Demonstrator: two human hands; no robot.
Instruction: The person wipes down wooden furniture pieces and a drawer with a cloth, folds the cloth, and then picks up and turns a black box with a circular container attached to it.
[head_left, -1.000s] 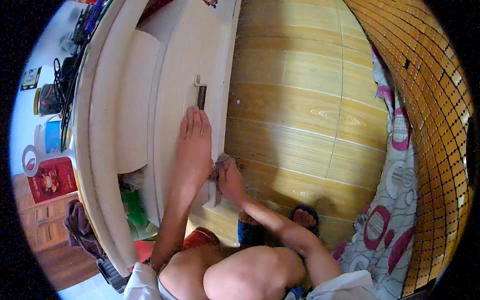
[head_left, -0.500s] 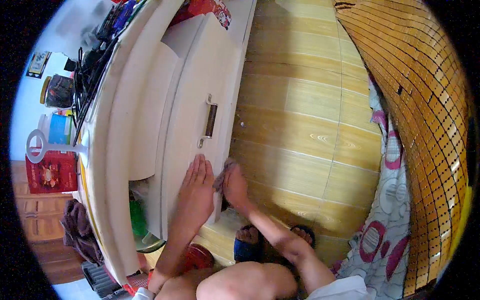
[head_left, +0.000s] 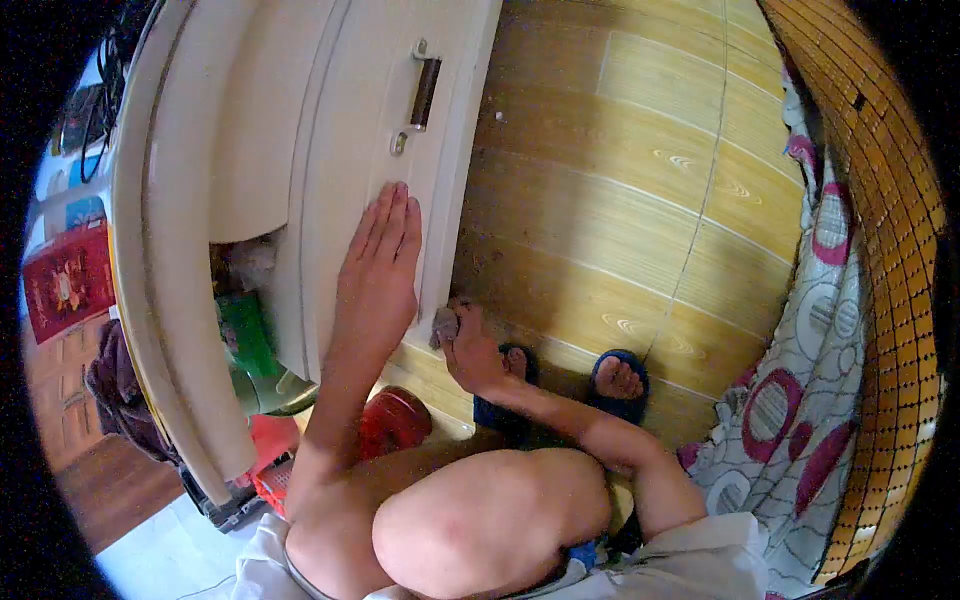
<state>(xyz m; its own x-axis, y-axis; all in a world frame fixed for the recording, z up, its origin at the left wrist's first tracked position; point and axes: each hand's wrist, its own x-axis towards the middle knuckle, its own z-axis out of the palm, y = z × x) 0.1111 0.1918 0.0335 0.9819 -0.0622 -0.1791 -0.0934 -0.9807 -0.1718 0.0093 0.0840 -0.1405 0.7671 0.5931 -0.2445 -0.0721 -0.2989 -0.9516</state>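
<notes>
My left hand [head_left: 380, 255] lies flat on the white drawer front [head_left: 365, 120], its fingers stretched out just below the drawer's dark handle [head_left: 425, 95]. My right hand [head_left: 472, 350] is closed around a crumpled grey-brown cloth [head_left: 445, 328]. That cloth is at the cabinet's lower edge, near its closest corner, just above the floor. Part of the cloth is hidden by the fingers.
Wood-look floor tiles [head_left: 600, 220] stretch to the right. My sandalled foot [head_left: 618, 380] rests on them. A patterned sheet [head_left: 770, 400] and a bamboo mat [head_left: 890, 250] hang at the right. Left are an open cabinet compartment with a green item [head_left: 240, 335] and a red stool [head_left: 395, 418].
The view has shifted, so the cabinet appears higher and further left. My right hand has slid with the cloth along the lower edge toward me. My left hand stays flat on the drawer front.
</notes>
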